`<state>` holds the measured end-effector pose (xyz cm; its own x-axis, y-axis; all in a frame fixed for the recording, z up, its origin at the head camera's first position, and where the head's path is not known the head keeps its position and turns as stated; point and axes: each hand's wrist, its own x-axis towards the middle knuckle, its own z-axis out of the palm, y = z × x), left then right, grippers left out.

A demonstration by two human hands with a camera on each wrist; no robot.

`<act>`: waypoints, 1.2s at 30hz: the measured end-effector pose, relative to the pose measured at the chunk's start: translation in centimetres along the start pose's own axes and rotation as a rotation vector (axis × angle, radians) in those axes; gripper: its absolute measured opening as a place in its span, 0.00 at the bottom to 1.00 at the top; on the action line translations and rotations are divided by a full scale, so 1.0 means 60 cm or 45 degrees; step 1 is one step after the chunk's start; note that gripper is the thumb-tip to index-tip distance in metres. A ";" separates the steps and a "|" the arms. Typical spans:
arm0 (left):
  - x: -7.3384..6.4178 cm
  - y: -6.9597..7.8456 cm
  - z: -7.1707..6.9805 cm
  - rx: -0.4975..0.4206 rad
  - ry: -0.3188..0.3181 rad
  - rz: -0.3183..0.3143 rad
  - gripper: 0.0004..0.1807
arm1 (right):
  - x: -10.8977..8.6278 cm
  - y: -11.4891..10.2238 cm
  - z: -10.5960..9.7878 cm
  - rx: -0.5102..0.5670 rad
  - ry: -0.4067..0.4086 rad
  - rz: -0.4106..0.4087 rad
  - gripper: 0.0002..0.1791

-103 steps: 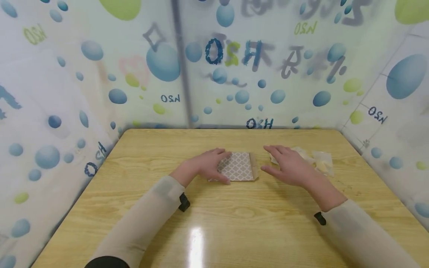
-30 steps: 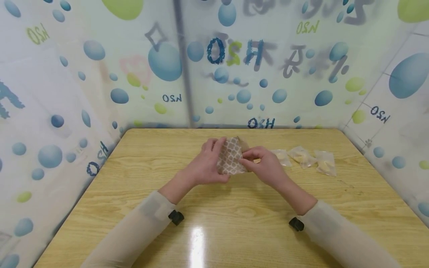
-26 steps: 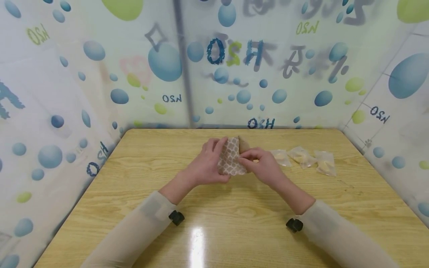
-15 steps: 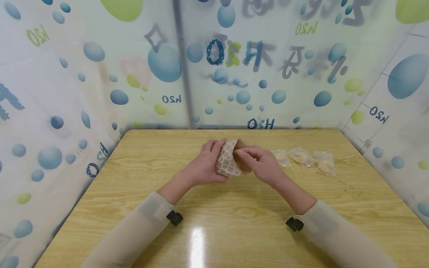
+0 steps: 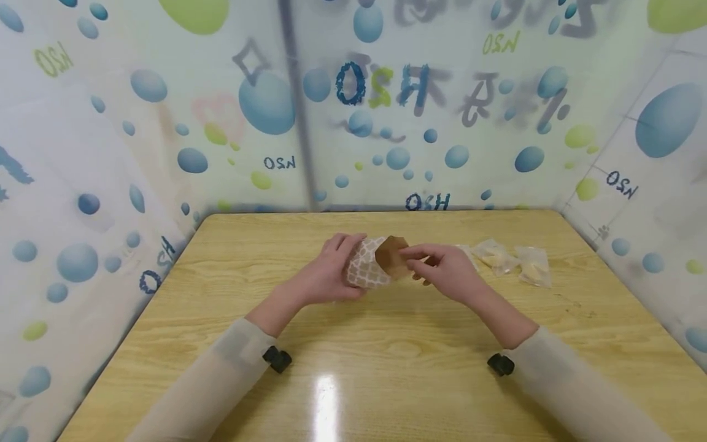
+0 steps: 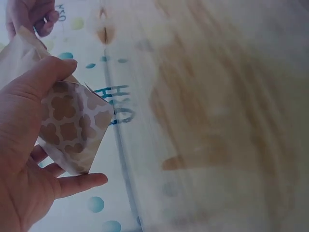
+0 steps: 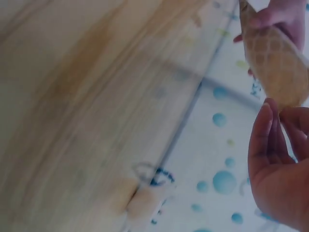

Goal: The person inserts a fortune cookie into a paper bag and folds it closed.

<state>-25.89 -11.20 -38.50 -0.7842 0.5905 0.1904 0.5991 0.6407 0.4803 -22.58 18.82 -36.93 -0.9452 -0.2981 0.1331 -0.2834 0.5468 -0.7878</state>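
A small paper bag (image 5: 366, 264) with a tan and white lattice pattern is held over the table, its brown mouth spread wide and facing right. My left hand (image 5: 327, 273) grips its closed end, thumb on the near side and fingers on the far side. In the left wrist view, the patterned bag (image 6: 65, 123) sits between thumb and fingers, its corner sticking out. The right hand (image 5: 450, 273) is at the mouth, index finger and thumb at the rim. From the right wrist, the bag's edge (image 7: 286, 96) meets the pinching fingertips (image 7: 264, 113).
Three clear packets with pale yellow contents lie right of the bag: one packet (image 5: 469, 256) partly behind the right hand, a middle packet (image 5: 495, 256) and an outer packet (image 5: 533, 266). The wooden table (image 5: 353, 368) ends at a bubble-printed curtain (image 5: 353, 147).
The bag lay flat on the table at first, then was lifted. Its mouth has widened from a narrow gap, and the right fingers have moved from inside it out to the rim.
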 end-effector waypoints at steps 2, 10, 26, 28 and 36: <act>-0.001 -0.003 -0.003 -0.010 -0.008 -0.021 0.64 | -0.006 0.013 -0.021 0.016 0.007 0.025 0.18; -0.004 -0.008 -0.009 -0.025 -0.004 -0.026 0.64 | -0.052 0.102 -0.153 -0.129 0.134 0.131 0.22; -0.005 -0.010 -0.007 -0.048 -0.005 -0.015 0.61 | -0.106 0.243 -0.307 -0.321 -0.085 0.420 0.36; -0.006 -0.010 -0.006 -0.047 -0.003 -0.008 0.61 | -0.103 0.245 -0.305 -0.340 -0.107 0.421 0.36; -0.005 -0.012 -0.004 -0.033 0.002 0.013 0.60 | -0.089 0.247 -0.297 -0.359 -0.133 0.482 0.32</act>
<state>-26.10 -11.95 -38.72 -0.7782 0.5964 0.1965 0.6028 0.6217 0.5001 -24.60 42.48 -38.57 -0.9732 -0.1062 -0.2041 0.0310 0.8184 -0.5738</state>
